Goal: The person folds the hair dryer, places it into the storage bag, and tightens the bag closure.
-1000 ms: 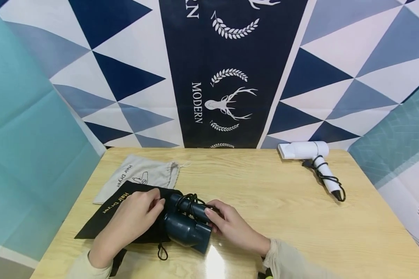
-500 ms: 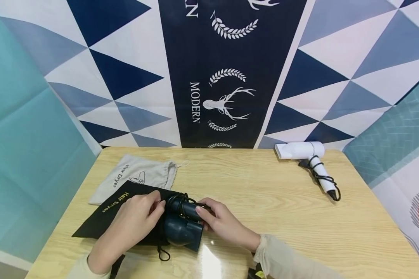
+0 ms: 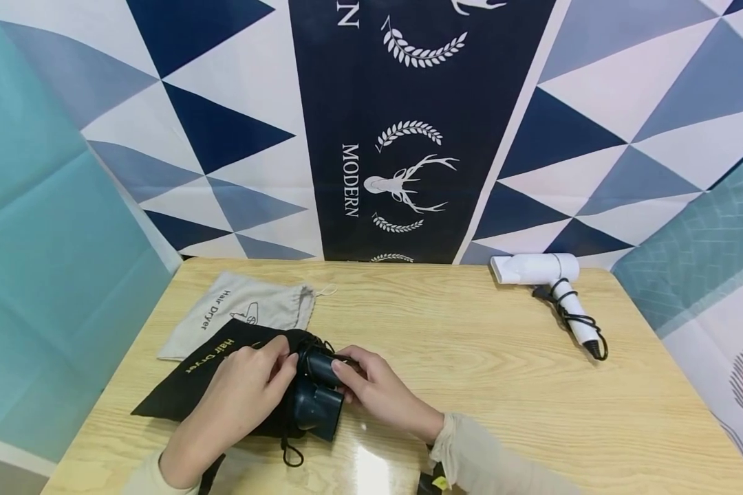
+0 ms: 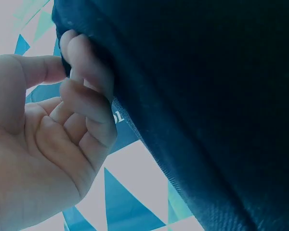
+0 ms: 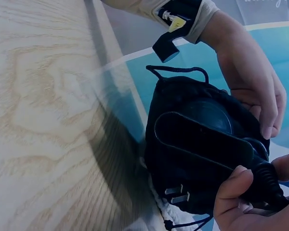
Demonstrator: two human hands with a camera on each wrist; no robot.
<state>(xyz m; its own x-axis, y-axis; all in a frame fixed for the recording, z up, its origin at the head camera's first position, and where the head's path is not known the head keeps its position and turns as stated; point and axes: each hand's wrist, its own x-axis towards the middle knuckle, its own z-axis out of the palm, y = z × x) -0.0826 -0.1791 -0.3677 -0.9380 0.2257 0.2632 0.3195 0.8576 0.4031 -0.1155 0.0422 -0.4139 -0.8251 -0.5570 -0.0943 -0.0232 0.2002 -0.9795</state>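
Observation:
A black drawstring bag lettered "Hair Dryer" lies at the left of the table. A dark hair dryer is partly inside its mouth, with the nozzle and handle end sticking out to the right. My left hand pinches the upper rim of the bag; in the left wrist view the fingers of that hand curl at the fabric edge. My right hand grips the end of the dryer's folded handle. In the right wrist view the plug prongs show beside the nozzle opening.
A grey drawstring bag lies partly under the black one. At the back right rests a white hair dryer with its black cord wrapped round the handle. A patterned backdrop rises behind the wooden table.
My right hand has moved left, pushing the dark hair dryer deeper into the black bag, so less of its body and cord shows. The left hand keeps its hold on the rim.

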